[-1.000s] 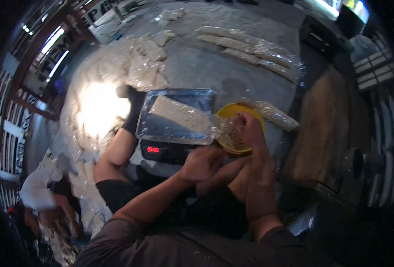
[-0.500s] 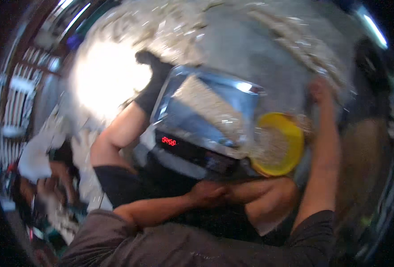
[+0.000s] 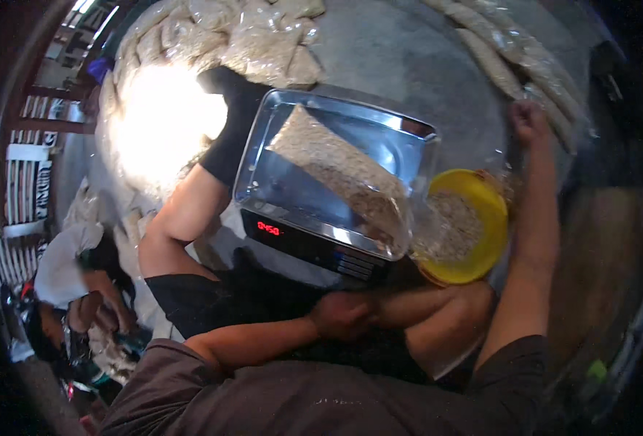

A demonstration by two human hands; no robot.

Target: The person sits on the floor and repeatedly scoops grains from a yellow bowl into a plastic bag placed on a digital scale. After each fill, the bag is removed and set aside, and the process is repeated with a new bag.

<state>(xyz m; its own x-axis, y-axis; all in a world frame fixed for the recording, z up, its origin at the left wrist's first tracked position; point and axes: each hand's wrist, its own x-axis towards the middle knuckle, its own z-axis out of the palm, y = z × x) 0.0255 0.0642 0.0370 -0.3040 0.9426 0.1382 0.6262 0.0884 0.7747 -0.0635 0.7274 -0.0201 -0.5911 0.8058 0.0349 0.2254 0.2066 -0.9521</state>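
Note:
A steel weighing scale (image 3: 285, 242) with a lit red display stands before my crossed legs. On its shiny tray (image 3: 263, 171) lies a clear plastic bag (image 3: 336, 163) filled with pale, flaky pieces, set aslant. Its crumpled end overhangs the tray's near right corner, beside a yellow basin (image 3: 492, 243) holding loose pale pieces. My left hand (image 3: 343, 314) rests closed by my lower leg, below the scale, with nothing seen in it. Out at the far right, my right hand (image 3: 528, 122) is closed at the end of a long filled bag (image 3: 488, 62); its fingertips are partly hidden.
More filled bags (image 3: 550, 83) lie in a row at the far right. A heap of similar bags (image 3: 263, 43) covers the floor at the far left, partly washed out by glare. A person (image 3: 81, 269) sits at the left. My dark-clad foot (image 3: 238, 109) is beside the tray.
My right hand has shifted slightly farther out along the row of bags. The view has steadied and moved a little. My left hand and the bag on the tray keep their places.

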